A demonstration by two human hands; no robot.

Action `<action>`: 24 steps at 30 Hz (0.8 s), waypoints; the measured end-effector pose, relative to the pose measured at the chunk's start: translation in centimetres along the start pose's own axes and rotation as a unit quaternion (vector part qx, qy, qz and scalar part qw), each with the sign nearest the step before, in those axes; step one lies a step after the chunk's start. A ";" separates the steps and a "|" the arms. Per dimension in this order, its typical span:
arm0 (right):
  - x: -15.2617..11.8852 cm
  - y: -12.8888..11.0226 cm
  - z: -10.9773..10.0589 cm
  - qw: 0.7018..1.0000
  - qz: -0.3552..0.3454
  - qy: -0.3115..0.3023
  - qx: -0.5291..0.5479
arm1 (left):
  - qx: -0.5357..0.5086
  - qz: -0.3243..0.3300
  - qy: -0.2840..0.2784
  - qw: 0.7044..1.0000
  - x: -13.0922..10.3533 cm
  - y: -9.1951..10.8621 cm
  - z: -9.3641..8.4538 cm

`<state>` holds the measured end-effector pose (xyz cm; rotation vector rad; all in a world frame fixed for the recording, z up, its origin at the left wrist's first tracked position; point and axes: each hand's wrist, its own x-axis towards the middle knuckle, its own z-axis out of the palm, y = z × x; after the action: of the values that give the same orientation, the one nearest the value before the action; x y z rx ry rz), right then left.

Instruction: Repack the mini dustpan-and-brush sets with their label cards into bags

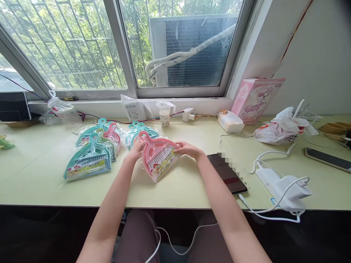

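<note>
Where window light falls, both hands' fingers [181, 147] hold a pink dustpan [154, 149]; pale tabletop [189, 179] below

On our pale green worktop [35, 182] we've got bagged dustpan sets [91, 155] bunched left of centre, a cup [165, 117] near the back. Over right, we're seeing a tissue pack [230, 121], a pink box [256, 100], a dark-screened phone [227, 173] and a white power strip [276, 186]!
</note>
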<state>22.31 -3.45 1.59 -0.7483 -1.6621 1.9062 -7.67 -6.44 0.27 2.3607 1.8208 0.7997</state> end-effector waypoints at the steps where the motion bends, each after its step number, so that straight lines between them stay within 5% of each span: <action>1: 0.2 0.3 0.2 1.000 0.010 0.005 0.000 | 0.016 -0.020 -0.008 1.000 0.1 -0.6 -0.5; 6: 2.3 2.3 1.3 0.994 -0.001 0.104 0.018 | 0.022 -0.168 -0.017 0.985 -0.3 -3.1 -2.0; 12: 4.8 3.6 3.2 0.943 -0.051 0.312 -0.104 | -0.011 -0.119 -0.029 0.992 -0.8 -4.7 -3.4; 19: 5.5 3.6 4.6 0.915 -0.087 0.341 -0.196 | -0.118 -0.123 -0.117 0.978 -0.9 -4.9 -5.2; 24: 5.5 3.8 4.7 0.899 -0.079 0.339 -0.264 | -0.109 -0.154 -0.096 0.977 -0.7 -4.0 -5.3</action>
<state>15.02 -3.58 -2.10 -1.2610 -1.6871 0.8927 -13.60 -7.26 3.15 1.8885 1.8478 0.6669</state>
